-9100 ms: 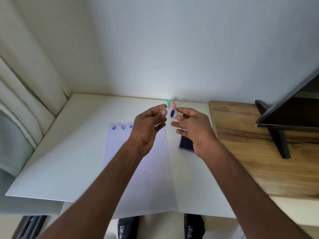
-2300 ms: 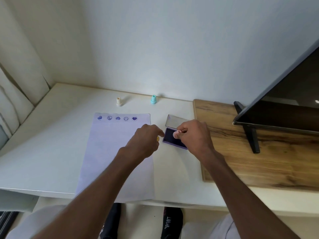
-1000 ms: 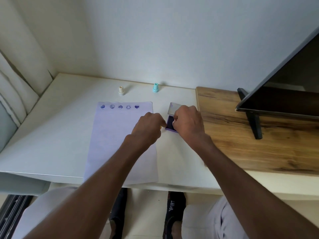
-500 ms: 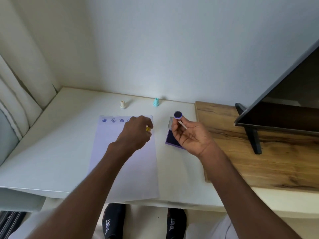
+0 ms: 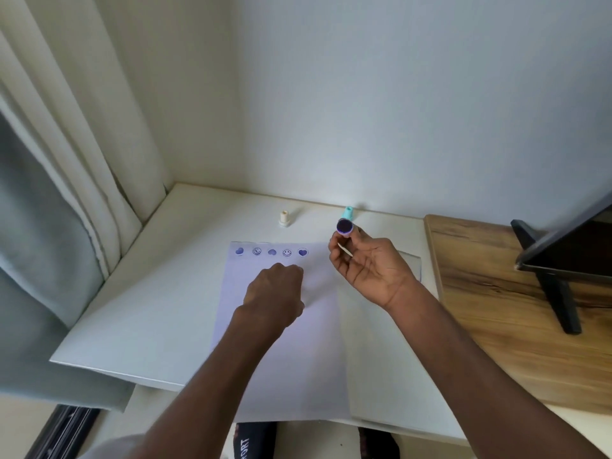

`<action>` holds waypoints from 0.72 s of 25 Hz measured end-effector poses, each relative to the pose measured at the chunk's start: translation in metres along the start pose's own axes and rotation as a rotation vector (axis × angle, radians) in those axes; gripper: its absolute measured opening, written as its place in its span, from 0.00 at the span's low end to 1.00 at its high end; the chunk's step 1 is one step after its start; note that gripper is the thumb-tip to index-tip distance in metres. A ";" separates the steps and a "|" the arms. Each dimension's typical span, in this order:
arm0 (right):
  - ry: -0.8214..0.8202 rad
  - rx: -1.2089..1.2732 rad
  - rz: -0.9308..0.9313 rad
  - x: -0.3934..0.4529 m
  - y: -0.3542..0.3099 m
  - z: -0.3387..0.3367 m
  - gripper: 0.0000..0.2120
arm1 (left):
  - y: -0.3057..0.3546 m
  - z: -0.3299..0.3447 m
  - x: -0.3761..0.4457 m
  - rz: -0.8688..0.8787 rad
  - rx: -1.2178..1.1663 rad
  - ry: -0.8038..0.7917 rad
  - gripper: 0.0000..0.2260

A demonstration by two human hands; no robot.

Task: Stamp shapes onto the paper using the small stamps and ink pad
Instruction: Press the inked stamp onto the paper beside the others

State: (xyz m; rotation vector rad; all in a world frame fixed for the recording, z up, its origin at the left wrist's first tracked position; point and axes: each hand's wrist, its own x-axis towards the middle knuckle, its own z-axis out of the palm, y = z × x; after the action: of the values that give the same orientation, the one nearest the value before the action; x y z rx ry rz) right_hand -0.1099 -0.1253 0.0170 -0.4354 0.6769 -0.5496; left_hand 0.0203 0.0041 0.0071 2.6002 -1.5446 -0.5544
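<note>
Five purple prints line the top edge of the white paper sheet (image 5: 281, 342) at frame centre. Your right hand (image 5: 367, 270) pinches the small round stamp (image 5: 344, 226), inked face toward you, likely checking coverage; your left hand (image 5: 275, 293), fingers curled together, steadies the sheet.

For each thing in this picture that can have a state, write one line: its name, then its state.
Paper: flat on the desk, one row of five purple prints along its top edge.
Right hand: raised, pinching a stamp.
Held stamp: inked purple face turned towards the camera.
Left hand: closed, resting on the paper; contents hidden.
Cream stamp: upright, unused.
Teal stamp: upright, unused.
</note>
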 end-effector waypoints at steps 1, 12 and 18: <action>0.030 -0.057 -0.033 0.006 0.002 0.002 0.08 | -0.001 0.001 0.000 -0.015 -0.003 -0.005 0.16; 0.487 -1.219 -0.592 0.046 0.038 0.005 0.08 | 0.006 0.008 -0.003 -0.066 -0.018 0.016 0.14; 0.429 -1.485 -0.742 0.049 0.045 -0.002 0.05 | 0.006 0.004 -0.003 -0.060 -0.032 0.012 0.12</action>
State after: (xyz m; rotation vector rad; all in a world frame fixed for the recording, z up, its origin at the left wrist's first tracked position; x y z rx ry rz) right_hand -0.0647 -0.1205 -0.0311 -2.0555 1.2901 -0.7685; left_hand 0.0123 0.0039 0.0051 2.6281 -1.4464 -0.5623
